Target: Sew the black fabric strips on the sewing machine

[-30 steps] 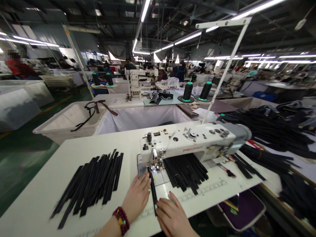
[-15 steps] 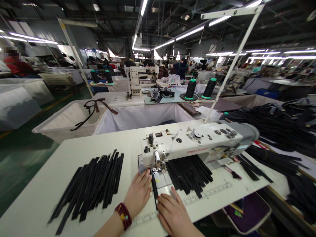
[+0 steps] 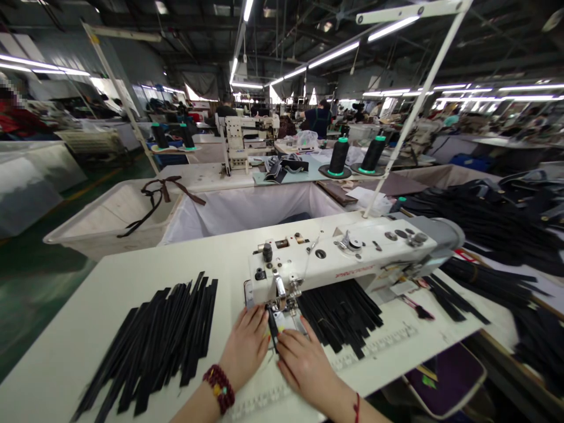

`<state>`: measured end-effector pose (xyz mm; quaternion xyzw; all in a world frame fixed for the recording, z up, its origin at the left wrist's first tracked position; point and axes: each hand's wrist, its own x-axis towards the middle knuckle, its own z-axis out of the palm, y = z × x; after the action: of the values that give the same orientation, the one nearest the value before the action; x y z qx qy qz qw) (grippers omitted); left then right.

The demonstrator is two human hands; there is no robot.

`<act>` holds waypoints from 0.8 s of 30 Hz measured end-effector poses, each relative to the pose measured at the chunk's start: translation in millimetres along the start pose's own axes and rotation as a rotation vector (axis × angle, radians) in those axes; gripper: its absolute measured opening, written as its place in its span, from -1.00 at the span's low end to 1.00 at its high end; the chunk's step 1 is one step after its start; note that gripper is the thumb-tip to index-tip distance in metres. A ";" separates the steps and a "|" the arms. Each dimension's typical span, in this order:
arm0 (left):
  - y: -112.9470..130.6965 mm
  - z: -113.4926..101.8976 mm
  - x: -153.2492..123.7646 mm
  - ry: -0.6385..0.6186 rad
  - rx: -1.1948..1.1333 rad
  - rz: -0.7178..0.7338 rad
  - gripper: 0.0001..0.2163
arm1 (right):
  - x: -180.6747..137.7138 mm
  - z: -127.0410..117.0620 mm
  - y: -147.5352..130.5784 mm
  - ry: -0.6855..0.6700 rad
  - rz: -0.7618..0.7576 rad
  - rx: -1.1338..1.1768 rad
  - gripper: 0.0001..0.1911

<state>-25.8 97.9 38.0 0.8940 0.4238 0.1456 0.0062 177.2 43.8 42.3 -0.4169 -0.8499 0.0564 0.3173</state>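
A narrow black strap (image 3: 272,325) runs under the presser foot of the white sewing machine (image 3: 343,255). My left hand (image 3: 245,348) lies flat on the table just left of the strap, fingers stretched toward the needle, a dark red bead bracelet at the wrist. My right hand (image 3: 304,364) rests on the right side of the strap, fingers extended and pressing on it near the needle plate. Most of the strap's near end is hidden between and under my hands.
A fan of black straps (image 3: 158,343) lies on the white table (image 3: 88,329) to the left. More straps (image 3: 341,311) sit under the machine arm and in heaps (image 3: 489,229) at right. Thread cones (image 3: 339,157) and white fabric bins (image 3: 247,208) stand behind. People work far back.
The strap has fed forward under the presser foot, so less of it shows. Both hands have slid forward with it toward the needle, the right hand most.
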 end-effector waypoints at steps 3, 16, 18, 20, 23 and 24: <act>-1.3 1.1 0.3 0.002 -0.015 -0.007 -0.62 | 6.8 2.5 4.3 -0.017 0.000 -0.012 -0.73; -2.2 0.8 3.1 -0.018 0.016 -0.019 -0.64 | 34.4 17.7 18.5 -0.049 -0.027 -0.168 -0.68; -2.8 2.4 3.0 -0.013 0.009 -0.011 -0.63 | 35.9 21.3 18.9 -0.043 -0.013 -0.184 -0.67; -3.2 4.2 2.3 0.003 -0.006 -0.008 -0.62 | 36.3 24.1 19.3 -0.026 -0.003 -0.196 -0.66; -3.7 3.9 0.8 0.023 -0.035 -0.010 -0.60 | 36.1 25.6 19.6 -0.016 0.009 -0.214 -0.64; -4.7 2.2 1.0 0.027 -0.046 -0.009 -0.60 | 36.0 25.4 19.6 -0.018 0.011 -0.217 -0.64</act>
<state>-28.1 101.9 35.6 0.8897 0.4243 0.1672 0.0216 159.2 87.5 32.8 -0.4529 -0.8515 -0.0304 0.2624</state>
